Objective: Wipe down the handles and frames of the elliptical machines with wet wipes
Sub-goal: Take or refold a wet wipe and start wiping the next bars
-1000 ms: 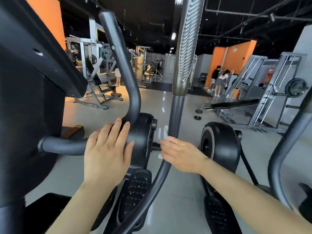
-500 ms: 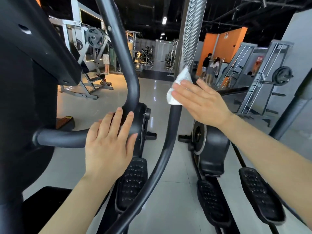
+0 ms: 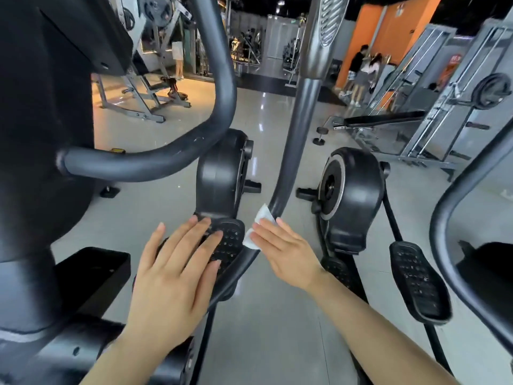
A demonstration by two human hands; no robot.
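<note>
The right hand presses a white wet wipe against the curved handle bar, fingers straight. The left hand hovers flat and open above the foot pedal, maybe touching it. No writing is readable.

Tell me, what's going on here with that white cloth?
A person is cleaning an exercise machine in a gym. The right hand presses a white wet wipe against the machine's dark curved bar, low down near the pedal. The left hand is spread open with straight fingers in front of that pedal, holding nothing.
</note>
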